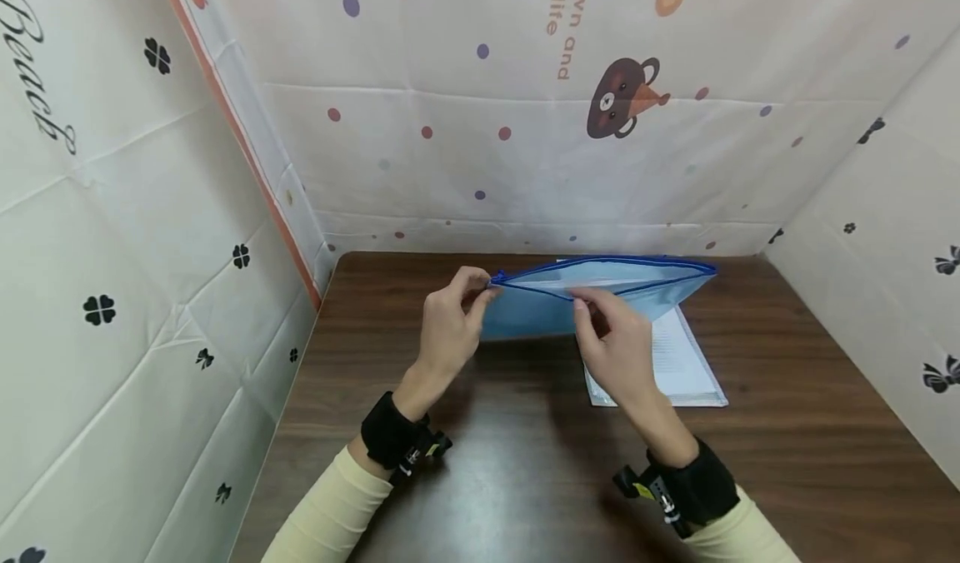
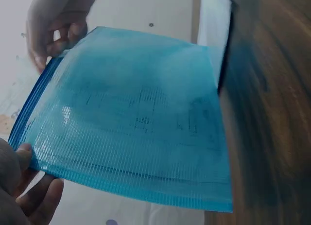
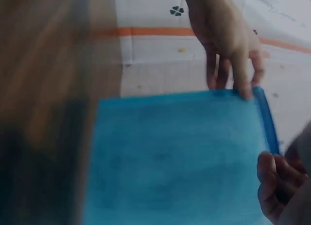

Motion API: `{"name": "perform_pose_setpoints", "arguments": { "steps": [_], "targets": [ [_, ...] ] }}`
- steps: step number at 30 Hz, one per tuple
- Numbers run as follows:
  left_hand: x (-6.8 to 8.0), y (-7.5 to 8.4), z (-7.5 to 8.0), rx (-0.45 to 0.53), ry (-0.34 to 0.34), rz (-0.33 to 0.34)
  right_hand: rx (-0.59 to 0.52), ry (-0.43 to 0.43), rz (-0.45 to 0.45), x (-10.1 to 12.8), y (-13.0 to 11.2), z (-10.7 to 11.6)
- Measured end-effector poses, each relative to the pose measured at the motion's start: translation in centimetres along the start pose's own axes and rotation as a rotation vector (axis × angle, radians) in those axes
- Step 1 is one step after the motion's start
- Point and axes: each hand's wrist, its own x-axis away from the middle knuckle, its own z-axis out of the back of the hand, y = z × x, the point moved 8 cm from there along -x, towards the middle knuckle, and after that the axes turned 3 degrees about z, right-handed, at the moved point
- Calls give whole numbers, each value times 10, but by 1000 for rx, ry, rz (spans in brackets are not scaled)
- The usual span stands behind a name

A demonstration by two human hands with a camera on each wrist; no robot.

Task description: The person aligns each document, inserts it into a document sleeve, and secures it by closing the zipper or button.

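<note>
Blue mesh pouch [image 1: 570, 305]: held up off the desk at centre frame, zip edge on top, mouth gaping w/ a pale lining showing; far right corner reaches toward the back wall.
Left hand [image 1: 448, 321]: pinches the pouch's top-left corner, thumb & fingers curled on the zip end. Left-wrist view shows fingertips [image 2: 29, 154] at the lower-left corner of the mesh.
Right hand [image 1: 618, 346]: pinches the near zip edge around mid-length, fingers bent over the rim; in right-wrist view, fingers [image 3: 272, 179] curl at the pouch's edge, lower right of frame.
Paper sheet [image 1: 678, 363]: printed page lying flat on the desk, right of centre, partly under the pouch.
Desk [image 1: 495, 463]: dark wood-grain top, fills lower half of head view.
Walls [image 1: 112, 238]: pale cloth panels w/ clover, dot & bear prints on left, back, right.
Wrists: black straps, cream sleeves at bottom of frame.
</note>
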Motion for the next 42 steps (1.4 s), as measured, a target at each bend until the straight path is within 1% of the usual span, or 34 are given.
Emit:
{"name": "perform_pose_setpoints", "arguments": {
  "steps": [3,6,8,12,15,18,21,27,33,36,39,42],
  "targets": [
    [-3,2,1,4,-34,-6,116,-99,155,-22,-18,-8],
    [-4,6,0,5,-84,-12,166,-231,267,-44,-33,-21],
    [-4,9,0,1,-107,-8,158,-324,320,-56,-40,-30],
    [-4,8,1,-14,-121,3,75,-486,387,-69,-50,-49],
    [-3,7,2,-7,-126,1,63,-554,429,-71,-56,-59],
    [-4,6,4,6,-128,-6,97,-582,454,-71,-60,-65],
    [-6,5,6,8,-128,-1,140,-587,460,-73,-63,-68],
    [-6,1,10,-7,-164,23,209,-596,456,-77,-63,-71],
    [-5,4,7,0,-197,49,246,-595,455,-78,-63,-71],
    [-4,5,5,-12,-207,57,272,-589,460,-79,-65,-70],
    [-5,7,5,-42,-199,43,291,-584,470,-79,-66,-70],
    [-5,9,7,-66,-177,22,296,-579,477,-78,-66,-70]
  ]
}}
